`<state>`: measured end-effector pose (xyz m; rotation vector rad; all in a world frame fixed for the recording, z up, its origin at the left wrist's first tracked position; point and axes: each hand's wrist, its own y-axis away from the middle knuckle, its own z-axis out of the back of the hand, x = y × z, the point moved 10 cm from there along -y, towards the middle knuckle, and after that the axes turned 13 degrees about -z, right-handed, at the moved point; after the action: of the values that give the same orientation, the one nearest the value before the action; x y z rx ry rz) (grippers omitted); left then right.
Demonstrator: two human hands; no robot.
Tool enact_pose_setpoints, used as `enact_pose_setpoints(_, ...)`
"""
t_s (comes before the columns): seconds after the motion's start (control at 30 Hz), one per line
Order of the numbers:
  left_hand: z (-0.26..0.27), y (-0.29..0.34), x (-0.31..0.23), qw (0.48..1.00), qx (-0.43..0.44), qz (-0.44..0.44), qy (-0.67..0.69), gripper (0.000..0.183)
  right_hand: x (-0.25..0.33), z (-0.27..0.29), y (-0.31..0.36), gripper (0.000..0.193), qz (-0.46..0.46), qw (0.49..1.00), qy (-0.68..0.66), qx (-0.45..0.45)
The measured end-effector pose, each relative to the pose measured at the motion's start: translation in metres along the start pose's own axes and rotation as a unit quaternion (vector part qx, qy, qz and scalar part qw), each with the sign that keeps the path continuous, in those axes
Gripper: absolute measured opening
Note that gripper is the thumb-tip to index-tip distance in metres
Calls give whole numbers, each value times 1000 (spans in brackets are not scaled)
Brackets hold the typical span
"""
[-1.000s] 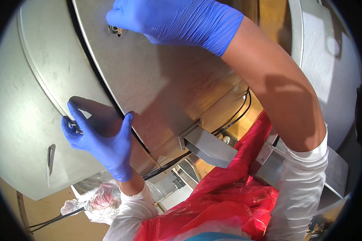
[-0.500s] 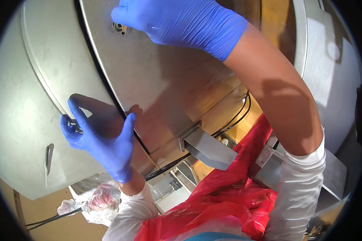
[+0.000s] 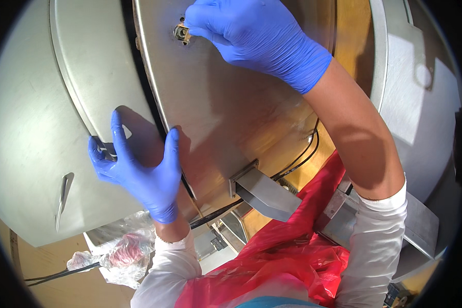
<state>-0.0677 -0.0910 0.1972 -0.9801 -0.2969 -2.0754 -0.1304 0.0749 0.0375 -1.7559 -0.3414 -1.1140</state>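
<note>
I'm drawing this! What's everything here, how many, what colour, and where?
Left panel: one, grey, left
Middle panel: one, grey, centre
Fitting: one, brassy and dark, top, left of centre
Slim bar: one, silver, low on left panel
Angled bracket: one, grey, just below centre
Cables: several, black, centre and lower left
Crumpled plastic: uncountable, clear and pinkish, lower left
Curved panel: one, silver, right
Metal box: one, grey, lower right
Apron: one, red, bottom
Sleeves: two, white, bottom
Left hand: one, blue-gloved, left of centre
Right hand: one, blue-gloved, top centre
</note>
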Motion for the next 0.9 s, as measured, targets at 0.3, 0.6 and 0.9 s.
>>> enact_pose_setpoints(0.3,-69,-26,-29,733,-17,232,639,58,3,16,2,1,3,1000,-15,7)
enact_pose_setpoints(0.6,-98,-63,-44,626,73,165,759,53,8,29,2,4,-26,999,17,35)
enact_pose_setpoints(0.9,-97,-65,-43,634,78,153,754,53,8,32,5,7,-53,997,36,34)
